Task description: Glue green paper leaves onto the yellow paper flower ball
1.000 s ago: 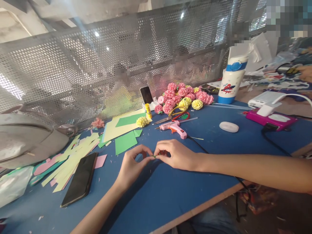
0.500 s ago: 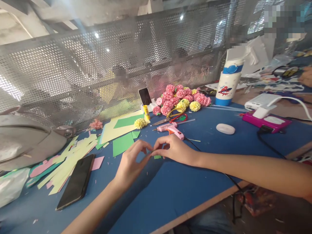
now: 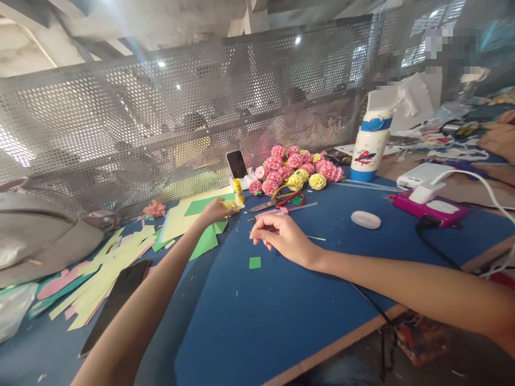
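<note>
My left hand (image 3: 217, 210) reaches out to the yellow paper flower (image 3: 230, 205) by the glue stick (image 3: 238, 190), with thumb and fingers closed around its near side. My right hand (image 3: 279, 236) is held over the table with fingers curled and the thumb against them; a tiny bit of green may show at the fingertips, too small to make out. Below it lies a small green paper square (image 3: 255, 262). The pink glue gun (image 3: 271, 214) lies just behind my right hand, partly hidden by it. Scissors (image 3: 265, 205) rest behind the glue gun.
Pink and yellow paper flowers (image 3: 295, 166) are heaped at the back, beside a propped phone (image 3: 236, 164). A bottle (image 3: 370, 145), white case (image 3: 366, 220) and magenta power strip (image 3: 430, 208) stand right. Paper strips (image 3: 108, 279), a dark phone (image 3: 116, 305) and bag (image 3: 44, 230) lie left.
My left hand has left my right hand and moved forward to the yellow flower. My right hand has stayed nearly in place, and the green square below it shows fully.
</note>
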`<state>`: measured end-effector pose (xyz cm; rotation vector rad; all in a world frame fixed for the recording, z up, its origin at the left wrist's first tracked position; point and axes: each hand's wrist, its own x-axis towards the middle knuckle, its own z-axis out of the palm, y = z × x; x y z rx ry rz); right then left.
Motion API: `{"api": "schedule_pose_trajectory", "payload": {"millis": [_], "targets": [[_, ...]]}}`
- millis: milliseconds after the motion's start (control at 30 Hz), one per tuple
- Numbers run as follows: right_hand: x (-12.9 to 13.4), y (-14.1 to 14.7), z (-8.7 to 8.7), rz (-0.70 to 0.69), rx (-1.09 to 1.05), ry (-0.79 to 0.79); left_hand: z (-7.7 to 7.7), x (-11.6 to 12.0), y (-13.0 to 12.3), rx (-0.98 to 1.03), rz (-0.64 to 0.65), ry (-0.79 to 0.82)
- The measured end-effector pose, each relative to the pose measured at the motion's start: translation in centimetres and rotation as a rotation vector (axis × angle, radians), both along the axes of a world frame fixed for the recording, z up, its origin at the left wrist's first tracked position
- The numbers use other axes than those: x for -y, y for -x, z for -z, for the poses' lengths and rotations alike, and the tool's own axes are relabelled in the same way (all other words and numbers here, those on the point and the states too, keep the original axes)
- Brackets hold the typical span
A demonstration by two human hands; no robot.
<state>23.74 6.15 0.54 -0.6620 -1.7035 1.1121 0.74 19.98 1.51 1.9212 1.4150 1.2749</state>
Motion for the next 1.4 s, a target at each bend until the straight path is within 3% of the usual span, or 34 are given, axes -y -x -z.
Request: {"api": "schedule_pose_trajectory", "payload": {"millis": [100, 200, 433, 567, 667, 833, 1000, 1400], "targets": [[-0.1, -0.1, -0.1, 0.006, -0.016, -0.012, 0.4, -0.1, 0.3, -0.077, 0.017, 0.075], [-0.3, -0.2, -0.1, 0.01, -0.041, -0.029, 0.3, 1.5, 1.3, -0.111, 0.048, 0.072], [-0.6, -0.2, -0.6, 0.038, -0.096, -0.092, 0.9, 10.2, 1.4, 0.05, 0.226, -0.098], [-0.2, -0.1, -0.9, 0.028, -0.093, -0.116, 1.4, 14.9, 0.4, 0.152, 0.245, -0.138], [0.2, 0.1, -1.2, -0.001, -0.056, -0.14, 1.8, 17.0, -0.4, 0.219, 0.258, -0.12], [1.2, 0.6, -2.5, -0.043, 0.005, -0.278, 2.3, 18.6, -1.8, 0.354, 0.306, -0.027], [1.8, 1.0, -3.9, -0.025, 0.059, -0.201, 2.2, 19.5, -3.1, 0.506, 0.353, 0.132], [1.2, 0.7, -3.5, 0.022, 0.169, -0.211, 2.1, 20.7, -4.1, 0.532, 0.295, 0.28]]}}
